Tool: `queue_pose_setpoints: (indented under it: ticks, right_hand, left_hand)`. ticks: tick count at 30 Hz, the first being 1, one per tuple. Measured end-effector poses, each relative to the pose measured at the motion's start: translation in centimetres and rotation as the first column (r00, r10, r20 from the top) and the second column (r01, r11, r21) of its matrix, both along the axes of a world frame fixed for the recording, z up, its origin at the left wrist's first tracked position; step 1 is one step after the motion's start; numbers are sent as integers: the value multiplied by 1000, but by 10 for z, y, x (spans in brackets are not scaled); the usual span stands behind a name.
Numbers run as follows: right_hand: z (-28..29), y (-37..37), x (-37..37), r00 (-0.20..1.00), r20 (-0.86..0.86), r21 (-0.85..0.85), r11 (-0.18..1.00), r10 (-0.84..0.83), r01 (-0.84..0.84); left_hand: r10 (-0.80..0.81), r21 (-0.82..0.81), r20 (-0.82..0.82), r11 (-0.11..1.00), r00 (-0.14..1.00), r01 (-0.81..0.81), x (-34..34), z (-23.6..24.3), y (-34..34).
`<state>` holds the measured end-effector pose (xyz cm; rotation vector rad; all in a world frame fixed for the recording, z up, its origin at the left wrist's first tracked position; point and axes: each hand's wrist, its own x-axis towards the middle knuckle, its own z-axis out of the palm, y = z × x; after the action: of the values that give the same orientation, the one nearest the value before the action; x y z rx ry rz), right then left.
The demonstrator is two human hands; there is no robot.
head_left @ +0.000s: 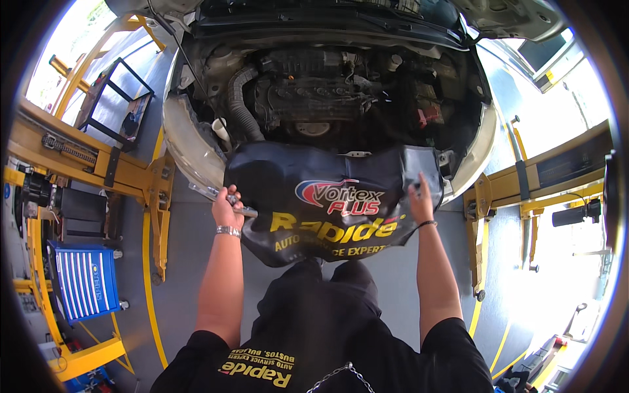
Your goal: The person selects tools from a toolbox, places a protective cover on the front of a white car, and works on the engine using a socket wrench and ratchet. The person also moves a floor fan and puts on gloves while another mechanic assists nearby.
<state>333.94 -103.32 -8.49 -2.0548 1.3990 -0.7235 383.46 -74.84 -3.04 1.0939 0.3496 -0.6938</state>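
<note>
A black fender cover (pixel 314 164) with coloured printing drapes over the car's front edge and hangs toward my legs. At its left side my left hand (pixel 227 207) is closed around a silver, bar-shaped metal tool (pixel 246 211); its exact kind is hard to make out. My right hand (pixel 421 198) lies against the cover's right side, fingers stretched upward and thumb apart, slightly blurred. Beyond the cover lies the engine (pixel 314 95) in the open bay, with a ribbed grey hose (pixel 242 108) on its left.
Headlights (pixel 190 144) flank the bay, and a prop rod (pixel 173 36) rises at left. Yellow lift arms (pixel 85 150) reach in from both sides. A blue tool cabinet (pixel 85 278) stands left, near a black metal frame cart (pixel 118 98). Yellow lines mark the grey floor.
</note>
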Motion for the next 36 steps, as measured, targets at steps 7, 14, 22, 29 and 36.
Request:
queue_pose_setpoints:
  ticks: [7,14,22,29,36]
  right_hand:
    - [4,2,87,896,-431,-143,972,108,-186]
    - [23,-80,184,533,-628,210,783,567,-585]
    - [1,-153,211,598,-525,102,742,605,-662]
    - [121,-86,216,200,276,-166,252,940,-953]
    - [137,-25,189,412,582,203,365,701,-909]
  left_hand:
    - [-239,421,241,899,941,120,-91,-18,12]
    - [-462,595,435,791,773,138,-148,-2,24]
    - [-531,616,420,762,736,198,-213,76,-11]
    - [-508,-163,190,828,841,537,-195,121,-90]
    - [-571,-130,37,811,820,570,-177,141,-183]
